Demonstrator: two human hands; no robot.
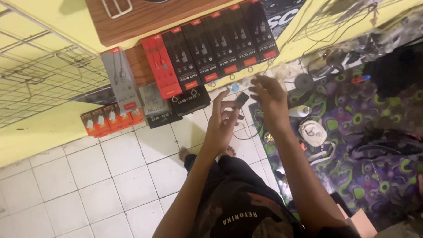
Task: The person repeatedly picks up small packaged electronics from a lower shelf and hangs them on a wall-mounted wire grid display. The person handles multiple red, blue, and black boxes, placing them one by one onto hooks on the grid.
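My left hand (222, 119) is raised over the white tiled floor (101, 181), fingers curled, pinching a small dark flat object (242, 99) at its fingertips. My right hand (268, 95) hovers just to the right of it with fingers spread and bent down, touching or nearly touching the same object; which one I cannot tell. Both hands are in front of a row of black cable boxes (223, 39) that hang on the yellow wall. My bare feet (187, 154) and dark trousers show below the hands.
A red box (161, 65), a grey box (121, 80) and small orange packs (103, 120) line the wall. A wire grid rack (30, 65) is at left. A purple and green patterned mat (360, 152) at right carries a white pouch (312, 133), a bottle (300, 110) and cables.
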